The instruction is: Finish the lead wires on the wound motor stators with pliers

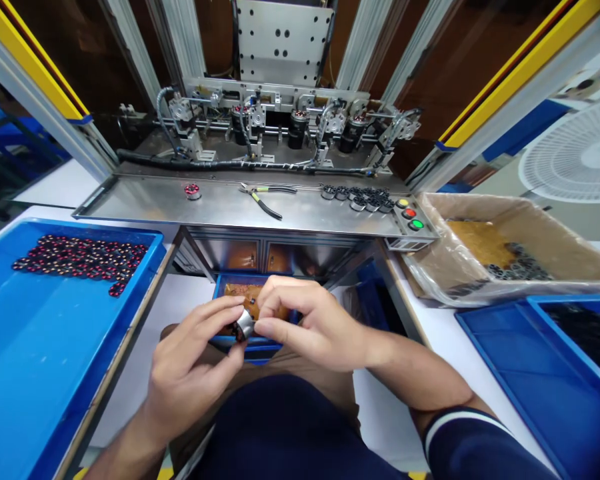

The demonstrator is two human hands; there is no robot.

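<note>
My left hand (193, 363) and my right hand (307, 320) meet over my lap, both pinching one small silver motor part (245, 325) between thumbs and fingertips. Just behind the hands sits a small blue bin (223, 283) with brown contents, under the machine's steel shelf (230, 203). A single wound stator (193, 191) stands on the shelf at left, and a cluster of dark stator cores (363, 198) lies at right.
A large blue tray (40, 333) at left holds several red-wound stators (83, 257). At right are a plastic-lined cardboard box (510, 250) of dark parts and more blue trays (535, 373). Pliers (265, 197), three coloured buttons (409, 213), and winding heads (290, 123) are behind.
</note>
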